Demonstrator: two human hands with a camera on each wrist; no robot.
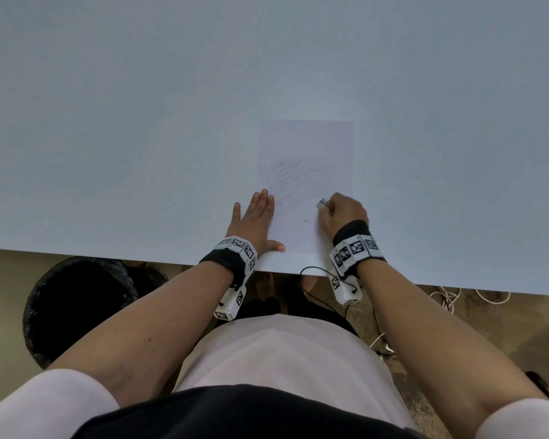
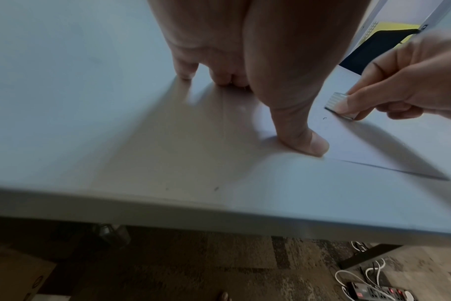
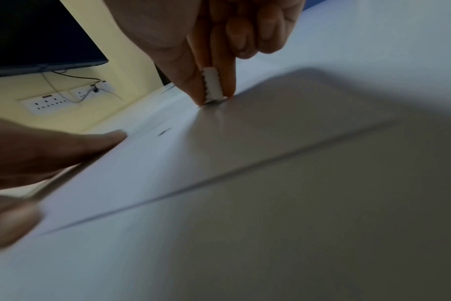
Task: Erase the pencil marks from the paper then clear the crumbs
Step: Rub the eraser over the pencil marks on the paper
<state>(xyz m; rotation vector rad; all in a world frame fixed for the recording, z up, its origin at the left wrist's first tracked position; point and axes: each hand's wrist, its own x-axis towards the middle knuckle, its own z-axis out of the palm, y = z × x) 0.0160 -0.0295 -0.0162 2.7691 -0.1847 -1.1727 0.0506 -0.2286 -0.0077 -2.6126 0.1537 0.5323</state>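
**Erasing in progress, lower right of sheet**

Lying flat near the front edge of the white surface [image 1: 108,153]: paper [image 1: 305,141], portrait orientation. Grey pencil marks [image 1: 301,179] smeared across its middle band. One small dark curl [image 1: 306,221] below them, either a crumb or a stray mark, can't tell which.

Pinched between thumb and fingers of right hand [image 1: 344,212]: ridged white eraser [image 3: 212,86], bottom end touching the paper near its right edge. Other fingers curled in.

Pressing flat, fingers straight, gripping nothing: left hand [image 1: 254,220], fingertips on the sheet's left edge, thumb [image 2: 304,140] on the bottom-left corner.

Further out: tagged wrist bands on both arms. Black-lined bin [image 1: 76,308] on the floor under the surface's left side. White cables [image 1: 450,301] and a power strip [image 2: 373,291] on the floor at right.
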